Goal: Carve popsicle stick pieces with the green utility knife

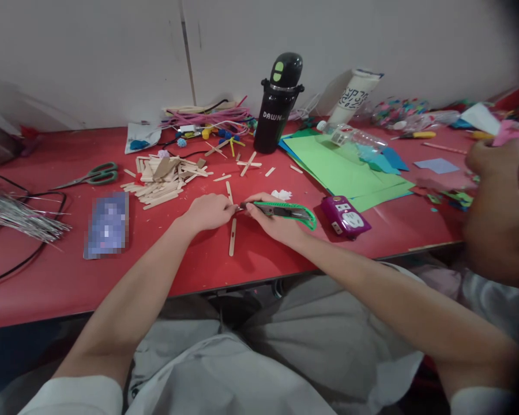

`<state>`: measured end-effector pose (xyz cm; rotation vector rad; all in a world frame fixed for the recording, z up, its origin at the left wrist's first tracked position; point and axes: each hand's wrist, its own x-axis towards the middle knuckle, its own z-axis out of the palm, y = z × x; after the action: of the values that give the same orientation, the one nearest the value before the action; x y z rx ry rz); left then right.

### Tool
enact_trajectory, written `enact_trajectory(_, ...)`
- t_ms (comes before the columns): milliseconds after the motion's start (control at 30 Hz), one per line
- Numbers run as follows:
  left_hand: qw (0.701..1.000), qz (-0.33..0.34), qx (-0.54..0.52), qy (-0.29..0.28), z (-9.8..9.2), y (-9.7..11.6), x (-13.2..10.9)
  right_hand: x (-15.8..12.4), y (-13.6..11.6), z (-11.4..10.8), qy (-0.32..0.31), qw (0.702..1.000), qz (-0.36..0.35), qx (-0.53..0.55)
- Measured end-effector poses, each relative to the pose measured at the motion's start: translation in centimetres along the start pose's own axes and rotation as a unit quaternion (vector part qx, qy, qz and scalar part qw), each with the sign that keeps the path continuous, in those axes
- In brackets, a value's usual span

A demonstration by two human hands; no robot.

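A long craft stick [232,242] lies on the red table in front of me, with a small dark slot along it. My left hand [211,212] is closed, its fingertips gripping the stick's middle, which they partly cover. My right hand [277,222] is wrapped round a green box cutter [292,211], and the cutter's front end meets my left fingertips over the stick. The blade's tip is hard to make out there. Behind my left hand is a heap of craft sticks [168,178]. Two crossed sticks [249,165] lie farther back.
Scissors [97,174], a blurred-out flat packet [108,225] and thin wires [21,216] lie leftward. A black bottle [278,106] stands at the back. Rightward are green paper sheets [350,164], a plastic bottle [357,137], a purple plug adapter [343,217] and another person's arm [495,213].
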<state>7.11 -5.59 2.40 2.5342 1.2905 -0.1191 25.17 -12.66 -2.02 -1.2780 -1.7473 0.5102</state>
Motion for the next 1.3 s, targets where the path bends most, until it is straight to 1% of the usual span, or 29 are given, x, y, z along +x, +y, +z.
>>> enact_trajectory(133, 1.000, -0.001, 0.002, -0.001, 0.0, 0.1, 0.0, 0.0, 0.0, 0.0, -0.002, 1.000, -0.002, 0.003)
enact_trajectory(367, 1.000, -0.002, 0.001, 0.001, 0.1, 0.1, 0.1, -0.1, -0.2, -0.1, -0.002, 1.000, -0.011, -0.024)
enact_trajectory(600, 1.000, -0.011, 0.002, 0.001, 0.1, 0.1, 0.0, -0.1, -1.4, -0.4, -0.023, 0.999, 0.018, -0.013)
enact_trajectory(800, 1.000, -0.018, 0.004, 0.000, 0.3, 0.2, 0.2, -0.2, -0.8, -0.3, -0.031, 0.999, 0.012, -0.012)
enact_trajectory(967, 1.000, -0.024, 0.004, 0.004, 0.4, -0.1, 0.4, -0.3, -0.7, -0.2, -0.052, 0.998, 0.010, -0.017)
enact_trajectory(1167, 1.000, -0.013, 0.002, 0.004, 0.4, -0.1, 0.3, -0.2, -1.6, -0.4, -0.021, 1.000, 0.020, -0.001)
enact_trajectory(1300, 1.000, -0.004, 0.000, 0.006, 0.4, -0.1, 0.2, -0.1, -1.7, -0.3, -0.022, 0.999, 0.031, 0.005)
